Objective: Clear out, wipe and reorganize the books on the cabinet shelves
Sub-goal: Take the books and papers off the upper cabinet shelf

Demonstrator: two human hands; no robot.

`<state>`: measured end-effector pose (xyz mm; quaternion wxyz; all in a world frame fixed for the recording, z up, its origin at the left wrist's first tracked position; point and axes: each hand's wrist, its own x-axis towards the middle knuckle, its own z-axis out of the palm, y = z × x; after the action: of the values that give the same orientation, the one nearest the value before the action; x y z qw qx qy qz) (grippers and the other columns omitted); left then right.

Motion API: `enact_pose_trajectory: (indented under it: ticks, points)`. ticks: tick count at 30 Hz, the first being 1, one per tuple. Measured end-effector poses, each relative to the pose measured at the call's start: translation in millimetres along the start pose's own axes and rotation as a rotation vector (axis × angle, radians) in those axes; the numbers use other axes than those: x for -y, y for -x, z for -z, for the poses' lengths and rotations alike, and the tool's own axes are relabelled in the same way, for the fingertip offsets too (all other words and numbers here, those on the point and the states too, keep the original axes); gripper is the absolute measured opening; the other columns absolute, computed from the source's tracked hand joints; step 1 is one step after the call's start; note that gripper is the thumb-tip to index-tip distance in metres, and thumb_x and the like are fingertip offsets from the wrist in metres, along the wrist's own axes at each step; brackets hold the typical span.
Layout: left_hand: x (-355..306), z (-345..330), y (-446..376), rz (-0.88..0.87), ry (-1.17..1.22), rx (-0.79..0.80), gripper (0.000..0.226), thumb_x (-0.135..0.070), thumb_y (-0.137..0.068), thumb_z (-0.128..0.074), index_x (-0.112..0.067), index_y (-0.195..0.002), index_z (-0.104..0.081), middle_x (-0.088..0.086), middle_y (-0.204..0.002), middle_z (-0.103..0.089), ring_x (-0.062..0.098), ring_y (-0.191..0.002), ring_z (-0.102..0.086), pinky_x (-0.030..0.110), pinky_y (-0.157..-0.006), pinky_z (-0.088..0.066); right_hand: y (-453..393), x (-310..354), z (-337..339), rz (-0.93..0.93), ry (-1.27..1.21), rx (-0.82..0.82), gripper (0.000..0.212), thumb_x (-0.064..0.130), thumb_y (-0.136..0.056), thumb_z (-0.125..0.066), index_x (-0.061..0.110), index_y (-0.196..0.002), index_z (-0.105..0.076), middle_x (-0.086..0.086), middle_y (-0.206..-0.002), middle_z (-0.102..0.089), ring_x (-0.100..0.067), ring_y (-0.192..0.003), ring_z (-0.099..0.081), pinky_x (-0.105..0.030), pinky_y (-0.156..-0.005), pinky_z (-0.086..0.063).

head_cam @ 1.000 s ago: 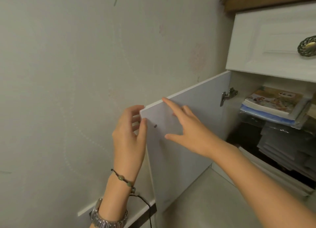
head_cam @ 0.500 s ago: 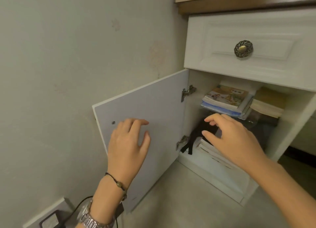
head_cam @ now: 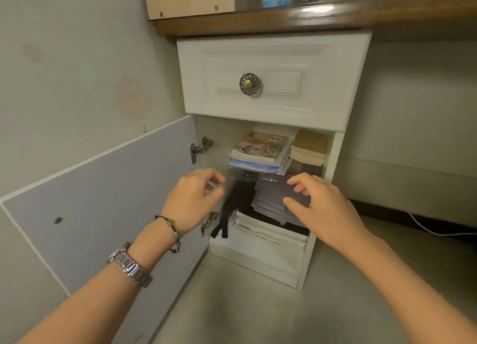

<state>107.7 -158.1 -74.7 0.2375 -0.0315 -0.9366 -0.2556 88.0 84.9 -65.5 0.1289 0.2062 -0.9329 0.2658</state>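
Bare forearms are seen nearest, reaching forward from the lower edge of the view; a metal wristwatch (head_cam: pixel 129 264) and a beaded bracelet (head_cam: pixel 171 230) are worn on the left wrist. The left hand (head_cam: pixel 193 199) is held at the left edge of the cabinet opening, its fingers loosely curled and nothing gripped in them. The right hand (head_cam: pixel 320 206) is held well apart from it, to the right, with fingers spread and slightly bent over a grey stack of books (head_cam: pixel 273 199); whether the stack is touched cannot be told, and nothing is seen clamped in that hand. Between the two hands, a black strap (head_cam: pixel 233 209) is seen hanging over the front of the lower shelf, with something wrapped in clear plastic just above it. Under the right hand, a white pile of thicker books (head_cam: pixel 268 231) is laid flat beneath the grey stack. To the left of the left hand, the open cabinet door (head_cam: pixel 103 204) is swung back towards the wall, its metal hinges (head_cam: pixel 200 147) just beyond the left fingers. Beyond both hands, on the upper shelf, a book with an illustrated cover (head_cam: pixel 260 147) is stacked on thinner blue ones, and a pile of yellowed booklets (head_cam: pixel 309 147) is placed just beside it to the right. Above these, a shut white drawer (head_cam: pixel 273 57) with a round brass knob (head_cam: pixel 249 84) is seen under a dark wooden surface (head_cam: pixel 309 16).
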Motion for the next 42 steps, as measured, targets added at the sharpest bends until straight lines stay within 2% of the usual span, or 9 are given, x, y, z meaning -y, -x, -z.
enact_pose_trajectory:
  ticks: [5,12,18,22,27,31,36,40,42]
  points:
    - [-2.1,-19.8,-30.4,-0.008,0.039,0.090,0.007,-0.025,-0.090,-0.056,-0.030,-0.095,-0.057,-0.009,-0.099,-0.060,0.004,-0.085,-0.056,0.012,-0.069,-0.040,-11.6,-13.2,-7.6,-0.037,-0.042,-0.016,0.038,0.037,-0.090,-0.058,0.030,-0.127,-0.050,0.011,-0.119,-0.055,-0.005,-0.103,-0.052,-0.025,-0.080,-0.044]
    - [22.6,-61.2,-82.1,0.014,0.082,0.218,0.010,-0.020,-0.091,-0.055,-0.029,-0.094,-0.058,-0.011,-0.093,-0.060,-0.006,-0.077,-0.051,0.005,-0.064,-0.035,-42.9,-38.6,-40.9,-0.099,-0.121,-0.017,0.037,0.036,-0.091,-0.059,0.031,-0.126,-0.050,0.013,-0.118,-0.054,-0.004,-0.106,-0.052,-0.029,-0.086,-0.048]
    - [49.0,-106.3,-133.2,0.005,0.114,0.276,0.011,-0.016,-0.090,-0.056,-0.026,-0.094,-0.058,-0.014,-0.088,-0.058,-0.009,-0.076,-0.049,0.001,-0.064,-0.036,-80.2,-66.9,-74.2,-0.168,-0.146,-0.040,0.036,0.035,-0.090,-0.060,0.032,-0.124,-0.052,0.013,-0.115,-0.055,-0.005,-0.106,-0.053,-0.032,-0.088,-0.049]
    - [62.9,-144.8,-168.9,0.052,0.216,0.250,0.013,-0.014,-0.088,-0.058,-0.027,-0.088,-0.059,-0.011,-0.087,-0.061,0.003,-0.082,-0.057,0.012,-0.074,-0.042,-112.0,-88.1,-94.3,-0.200,-0.161,-0.068,0.037,0.032,-0.090,-0.061,0.032,-0.125,-0.051,0.014,-0.115,-0.055,-0.004,-0.106,-0.053,-0.027,-0.087,-0.048]
    - [61.8,-201.8,-202.9,0.011,0.363,0.243,0.011,-0.011,-0.088,-0.059,-0.021,-0.091,-0.061,-0.011,-0.082,-0.060,-0.002,-0.076,-0.055,-0.001,-0.065,-0.038,-159.5,-118.6,-127.7,-0.311,-0.285,-0.119,0.035,0.029,-0.089,-0.061,0.032,-0.122,-0.050,0.013,-0.112,-0.052,-0.005,-0.102,-0.052,-0.025,-0.083,-0.046]
    - [61.1,-242.7,-225.3,-0.022,0.414,0.272,0.014,-0.009,-0.086,-0.060,-0.021,-0.092,-0.060,-0.009,-0.081,-0.060,0.001,-0.077,-0.055,0.000,-0.067,-0.038,-189.4,-147.5,-152.4,-0.440,-0.395,-0.213,0.042,0.022,-0.089,-0.061,0.028,-0.127,-0.046,0.006,-0.120,-0.052,-0.011,-0.108,-0.052,-0.037,-0.091,-0.049]
    - [58.3,-271.7,-256.2,-0.096,0.420,0.228,0.015,-0.007,-0.086,-0.061,-0.014,-0.099,-0.064,-0.001,-0.089,-0.062,0.008,-0.084,-0.057,0.001,-0.071,-0.038,-213.8,-166.6,-171.8,-0.532,-0.460,-0.378,0.047,0.016,-0.086,-0.063,0.026,-0.129,-0.045,0.003,-0.123,-0.052,-0.013,-0.108,-0.052,-0.043,-0.091,-0.050]
    - [52.3,-287.0,-282.2,-0.125,0.437,0.266,0.017,-0.006,-0.088,-0.058,-0.009,-0.105,-0.061,0.001,-0.096,-0.060,0.009,-0.089,-0.055,0.000,-0.071,-0.039,-223.0,-170.6,-185.1,-0.574,-0.532,-0.472,0.050,0.012,-0.087,-0.063,0.026,-0.130,-0.044,0.004,-0.124,-0.051,-0.012,-0.109,-0.050,-0.037,-0.092,-0.049]
    - [47.6,-295.4,-295.6,-0.101,0.461,0.266,0.016,-0.006,-0.089,-0.057,-0.010,-0.103,-0.061,0.001,-0.098,-0.060,0.011,-0.093,-0.056,0.008,-0.078,-0.043,-227.3,-174.3,-190.3,-0.579,-0.557,-0.502,0.049,0.010,-0.087,-0.063,0.026,-0.130,-0.045,0.004,-0.125,-0.051,-0.011,-0.110,-0.050,-0.034,-0.092,-0.048]
